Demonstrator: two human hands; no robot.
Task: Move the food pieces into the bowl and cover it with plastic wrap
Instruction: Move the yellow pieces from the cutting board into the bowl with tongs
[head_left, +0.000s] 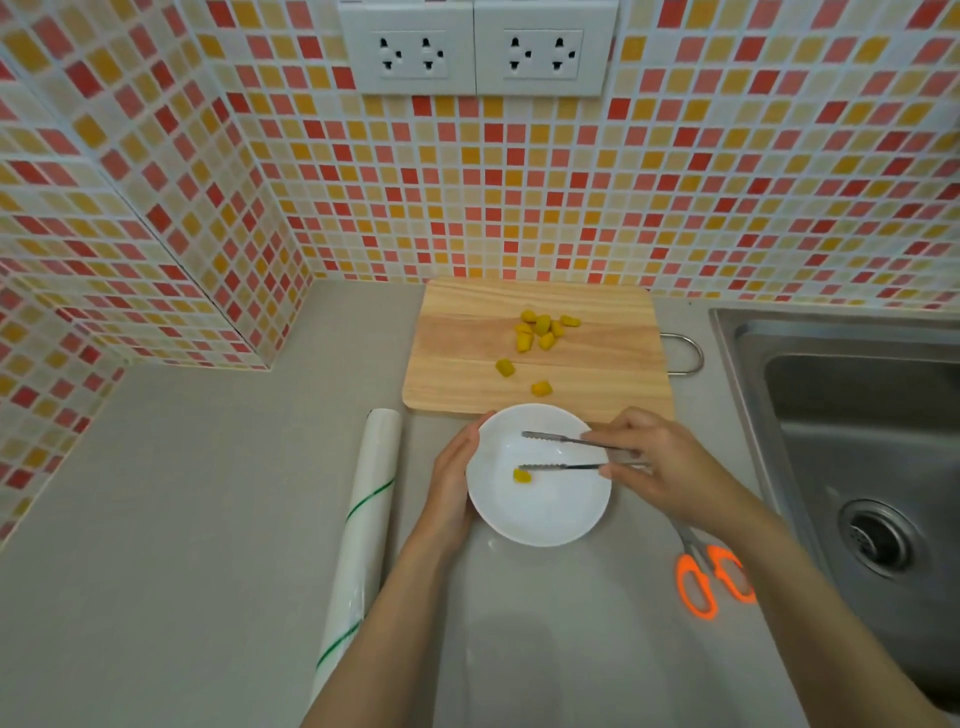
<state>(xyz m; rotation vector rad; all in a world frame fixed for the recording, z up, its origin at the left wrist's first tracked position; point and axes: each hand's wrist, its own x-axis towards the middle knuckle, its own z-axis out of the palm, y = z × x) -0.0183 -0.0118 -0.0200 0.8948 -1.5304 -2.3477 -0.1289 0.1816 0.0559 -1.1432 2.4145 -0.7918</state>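
Note:
A white bowl (540, 514) stands on the grey counter in front of a wooden cutting board (457, 364). One yellow food piece (521, 475) lies inside the bowl. Several more yellow pieces (543, 330) sit on the board. My right hand (660, 462) grips metal tongs (561, 453) over the bowl; the tong tips are spread apart, the lower one beside the piece. My left hand (454, 480) rests flat against the bowl's left side. A roll of plastic wrap (366, 525) lies left of the bowl.
Orange-handled scissors (714, 577) lie on the counter under my right forearm. A steel sink (852, 447) fills the right side. A metal loop handle (688, 353) sticks out at the board's right edge. Tiled walls close off the back and left.

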